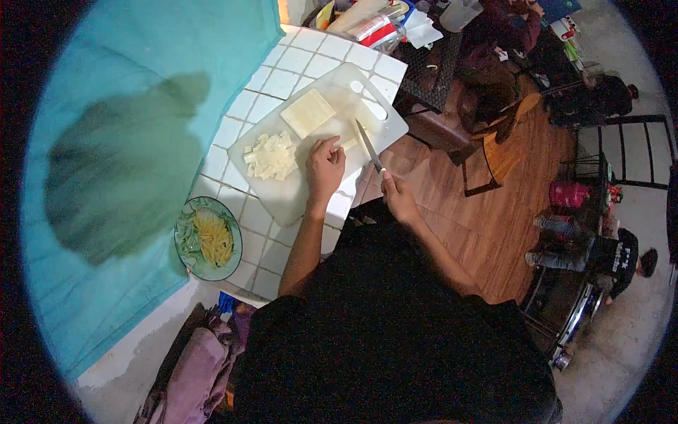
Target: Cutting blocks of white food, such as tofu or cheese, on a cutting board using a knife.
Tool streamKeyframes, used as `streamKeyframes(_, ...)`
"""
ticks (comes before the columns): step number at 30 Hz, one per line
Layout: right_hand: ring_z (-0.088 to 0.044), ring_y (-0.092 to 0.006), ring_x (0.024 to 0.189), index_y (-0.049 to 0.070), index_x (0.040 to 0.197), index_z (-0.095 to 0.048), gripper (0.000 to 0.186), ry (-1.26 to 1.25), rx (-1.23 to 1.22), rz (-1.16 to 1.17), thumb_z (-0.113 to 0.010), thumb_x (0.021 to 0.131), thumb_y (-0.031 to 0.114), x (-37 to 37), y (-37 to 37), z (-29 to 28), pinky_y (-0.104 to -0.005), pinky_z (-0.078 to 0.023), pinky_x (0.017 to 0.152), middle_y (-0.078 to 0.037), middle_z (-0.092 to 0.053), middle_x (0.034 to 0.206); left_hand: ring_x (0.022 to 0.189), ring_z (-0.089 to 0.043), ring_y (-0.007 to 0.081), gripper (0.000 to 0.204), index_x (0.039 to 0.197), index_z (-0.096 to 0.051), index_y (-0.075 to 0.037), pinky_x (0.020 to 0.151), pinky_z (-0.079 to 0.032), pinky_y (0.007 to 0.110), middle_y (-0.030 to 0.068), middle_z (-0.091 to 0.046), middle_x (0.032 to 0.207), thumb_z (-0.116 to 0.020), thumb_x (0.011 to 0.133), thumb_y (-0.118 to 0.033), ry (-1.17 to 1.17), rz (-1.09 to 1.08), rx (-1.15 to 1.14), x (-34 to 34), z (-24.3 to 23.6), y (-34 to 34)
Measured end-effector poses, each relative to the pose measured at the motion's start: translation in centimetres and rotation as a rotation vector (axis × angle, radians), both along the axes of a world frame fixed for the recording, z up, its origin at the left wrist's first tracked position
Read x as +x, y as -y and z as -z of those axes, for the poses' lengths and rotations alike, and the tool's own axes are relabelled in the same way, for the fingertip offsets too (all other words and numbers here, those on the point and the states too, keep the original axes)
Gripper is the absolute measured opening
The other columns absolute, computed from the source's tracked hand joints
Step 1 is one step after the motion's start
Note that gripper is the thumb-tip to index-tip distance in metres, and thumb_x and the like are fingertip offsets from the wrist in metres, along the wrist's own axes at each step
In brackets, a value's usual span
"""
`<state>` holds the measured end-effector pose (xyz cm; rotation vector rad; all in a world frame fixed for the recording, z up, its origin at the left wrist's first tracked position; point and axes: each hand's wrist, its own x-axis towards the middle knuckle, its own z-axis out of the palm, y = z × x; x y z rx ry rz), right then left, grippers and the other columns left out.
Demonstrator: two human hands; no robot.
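My right hand (400,199) is closed round the handle of a kitchen knife (368,145), its blade slanting up and left over the right side of a translucent cutting board (282,203). Left of the blade, my left hand (326,168) rests on the board with curled fingers. A small pale piece of cheese (348,144) shows at those fingertips, partly hidden by them. Farther back lies a flat pale-yellow block of cheese (308,113). A heap of diced cheese (271,157) covers the board's left part.
A glass bowl (179,258) of yellow strips and pale green pieces stands left on the white tiled counter (247,212). A teal curtain (141,56) hangs along the left. Packages (374,32) crowd the far end. Right are a wooden chair (500,159) and two other people, one (621,261) by a stove.
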<state>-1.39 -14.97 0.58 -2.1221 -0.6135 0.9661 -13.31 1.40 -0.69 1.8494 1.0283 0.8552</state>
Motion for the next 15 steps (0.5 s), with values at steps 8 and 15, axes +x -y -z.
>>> streamKeyframes(8, -0.062, -0.0412, 0.076, -0.006, 0.094, -0.061, 0.06, 0.147, -0.03, -0.23, -0.038, 0.105, 0.047, -1.8, -1.0, -2.2, -0.0475, -0.048, 0.074, -0.026, -0.062, 0.077, 0.065, -0.056, 0.0216, 0.037, 0.118, -0.063, -0.001, 0.065, -0.048, 0.036, 0.0077, -0.057, 0.074, -0.067, 0.082, 0.001, 0.062, -0.013, -0.044, -0.1, 0.4, 0.1)
streamKeyframes(15, -0.061, -0.0521, 0.088, -0.007, 0.099, -0.06, 0.059, 0.225, -0.163, -0.264, -0.034, 0.106, 0.045, -2.3, -1.8, -3.5, -0.053, -0.047, 0.078, -0.036, -0.06, 0.086, 0.063, -0.054, 0.0205, 0.039, 0.12, -0.06, -0.002, 0.065, -0.048, 0.036, 0.0066, -0.057, 0.074, -0.068, 0.081, 0.002, 0.094, -0.003, -0.06, 0.2, 1.0, -0.1)
